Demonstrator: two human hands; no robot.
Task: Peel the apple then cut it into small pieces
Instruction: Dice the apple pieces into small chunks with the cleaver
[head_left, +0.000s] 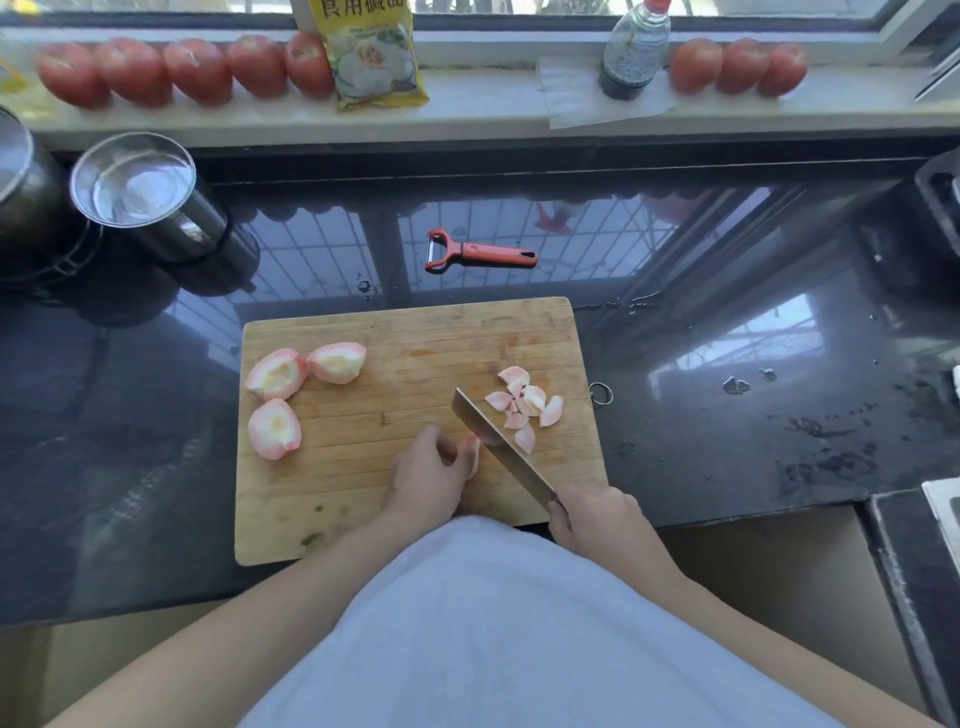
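A wooden cutting board (363, 499) lies on the dark counter. Three peeled apple quarters (283, 387) sit at its left side. Several small cut apple pieces (524, 408) lie in a loose heap at its right. My left hand (428, 475) holds a remaining apple piece (471, 452) down on the board with curled fingers. My right hand (597, 517) grips the handle of a cleaver (498, 447), whose blade stands edge-down right beside the held piece.
A red peeler (478, 252) lies on the counter behind the board. Two steel pots (140, 192) stand at the back left. Tomatoes (182, 67), a yellow bag (371, 52) and a bottle (631, 52) line the windowsill. A stove edge (940, 208) is at the right.
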